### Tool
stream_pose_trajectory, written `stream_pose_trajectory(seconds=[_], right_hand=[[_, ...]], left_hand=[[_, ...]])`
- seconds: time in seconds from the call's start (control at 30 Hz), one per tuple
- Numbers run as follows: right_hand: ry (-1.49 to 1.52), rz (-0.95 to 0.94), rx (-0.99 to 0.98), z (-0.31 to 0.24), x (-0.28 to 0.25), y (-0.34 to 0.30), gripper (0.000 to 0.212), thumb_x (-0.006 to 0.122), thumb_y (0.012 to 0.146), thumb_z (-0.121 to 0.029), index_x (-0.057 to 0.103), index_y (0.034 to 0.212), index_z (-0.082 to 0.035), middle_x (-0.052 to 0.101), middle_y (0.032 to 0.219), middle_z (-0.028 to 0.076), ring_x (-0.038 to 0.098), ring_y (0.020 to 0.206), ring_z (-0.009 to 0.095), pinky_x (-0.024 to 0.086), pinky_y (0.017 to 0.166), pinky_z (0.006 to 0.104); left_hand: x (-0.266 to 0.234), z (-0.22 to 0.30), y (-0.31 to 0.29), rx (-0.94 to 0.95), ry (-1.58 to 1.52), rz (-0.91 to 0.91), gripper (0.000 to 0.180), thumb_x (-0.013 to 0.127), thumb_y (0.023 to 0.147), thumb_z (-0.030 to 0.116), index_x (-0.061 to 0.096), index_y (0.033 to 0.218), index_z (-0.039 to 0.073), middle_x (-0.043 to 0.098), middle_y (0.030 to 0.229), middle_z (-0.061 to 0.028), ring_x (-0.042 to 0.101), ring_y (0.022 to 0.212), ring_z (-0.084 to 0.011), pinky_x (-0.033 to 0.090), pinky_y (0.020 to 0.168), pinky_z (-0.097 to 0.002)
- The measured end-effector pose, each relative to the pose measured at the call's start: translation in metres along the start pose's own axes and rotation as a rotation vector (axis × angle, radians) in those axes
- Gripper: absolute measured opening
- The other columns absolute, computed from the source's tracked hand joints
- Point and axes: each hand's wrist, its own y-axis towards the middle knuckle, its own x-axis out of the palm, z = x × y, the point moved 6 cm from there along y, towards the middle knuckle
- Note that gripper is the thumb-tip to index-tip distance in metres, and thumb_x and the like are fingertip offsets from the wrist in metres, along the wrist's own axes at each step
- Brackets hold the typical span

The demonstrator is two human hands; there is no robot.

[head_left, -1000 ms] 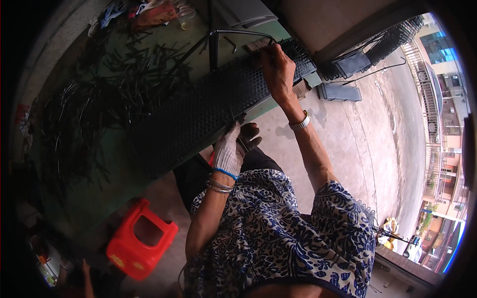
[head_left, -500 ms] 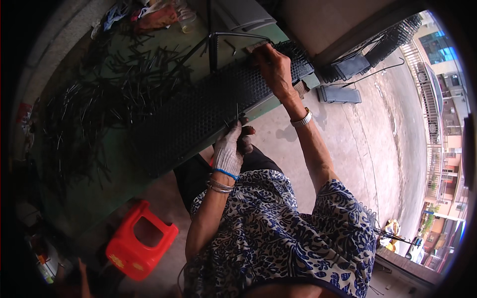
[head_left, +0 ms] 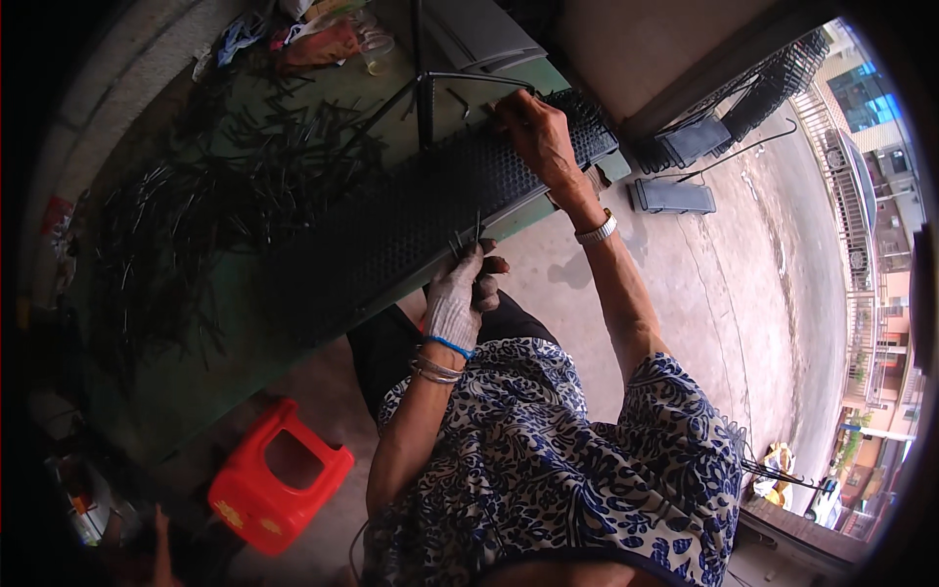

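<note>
A long black panel (head_left: pixel 391 210) with rows of small holes lies slantwise along the near edge of the green table. My right hand (head_left: pixel 540 135), bare, is over its far right end with fingers pinched; what they hold, if anything, is hidden. My left hand (head_left: pixel 458 292) wears a whitish knitted glove, soiled at the fingers. Several thin dark rods (head_left: pixel 457 242) poke up from its closed fingers, beside the panel's near edge. A heap of similar thin dark pieces (head_left: pixel 186 210) spreads over the table to the left.
A black metal frame (head_left: pixel 424 108) stands behind the panel. The green table (head_left: pixel 186 401) reaches to the left. A red plastic stool (head_left: pixel 284 479) is on the floor at lower left. Grey trays (head_left: pixel 675 196) rest at right. Bags and a clear cup (head_left: pixel 375 54) sit at the back.
My right hand has shifted slightly over the panel's far end, and a tan piece seen at its fingertips no longer shows. The left hand stays by the near edge with the rods.
</note>
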Motion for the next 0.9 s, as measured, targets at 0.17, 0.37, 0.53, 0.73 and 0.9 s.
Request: stream_pose_trajectory(seconds=[0.17, 0.37, 0.53, 0.73, 0.9], right_hand=[[-0.001, -0.007, -0.037, -0.002, -0.001, 0.001, 0.011, 0.06, 0.083, 0.0, 0.056, 0.092, 0.0, 0.061, 0.079, 0.016, 0.063, 0.07, 0.033, 0.05, 0.062, 0.0366], [-0.033, -0.011, -0.075, -0.002, 0.0, 0.003, 0.014, 0.061, 0.083, -0.004, 0.057, 0.097, -0.001, 0.061, 0.081, 0.016, 0.062, 0.072, 0.034, 0.051, 0.065, 0.0373], [-0.059, -0.067, -0.095, 0.0, 0.005, -0.001, 0.014, 0.061, 0.084, -0.007, 0.057, 0.097, -0.002, 0.062, 0.082, 0.016, 0.063, 0.075, 0.034, 0.051, 0.065, 0.0377], [-0.277, 0.05, 0.047, 0.008, 0.008, -0.013, 0.012, 0.061, 0.085, -0.016, 0.062, 0.095, -0.009, 0.06, 0.086, 0.013, 0.061, 0.078, 0.033, 0.049, 0.067, 0.0397], [-0.607, -0.021, 0.062, 0.015, 0.015, -0.013, 0.018, 0.063, 0.086, -0.022, 0.069, 0.101, -0.014, 0.059, 0.1, 0.009, 0.059, 0.091, 0.027, 0.045, 0.076, 0.0391]], left_hand=[[0.005, 0.0, -0.004, -0.006, 0.023, -0.015, 0.025, 0.055, 0.097, 0.025, 0.06, 0.107, 0.003, 0.062, 0.077, -0.011, 0.042, 0.05, -0.0059, 0.03, 0.042, -0.0184], [0.006, 0.0, -0.003, -0.015, 0.014, -0.02, 0.025, 0.056, 0.096, 0.026, 0.06, 0.107, 0.003, 0.063, 0.078, -0.011, 0.047, 0.053, -0.0081, 0.034, 0.043, -0.0202], [0.009, 0.001, -0.004, -0.014, -0.001, -0.057, 0.026, 0.056, 0.096, 0.025, 0.06, 0.108, 0.003, 0.064, 0.079, -0.011, 0.05, 0.054, -0.0086, 0.036, 0.044, -0.0208], [0.008, -0.001, -0.002, -0.02, 0.014, -0.045, 0.025, 0.055, 0.097, 0.025, 0.06, 0.109, 0.004, 0.065, 0.081, -0.0117, 0.051, 0.055, -0.0089, 0.038, 0.044, -0.021], [0.014, 0.002, 0.001, -0.037, -0.009, -0.047, 0.026, 0.055, 0.097, 0.027, 0.061, 0.111, 0.006, 0.066, 0.082, -0.0114, 0.051, 0.056, -0.009, 0.038, 0.045, -0.021]])
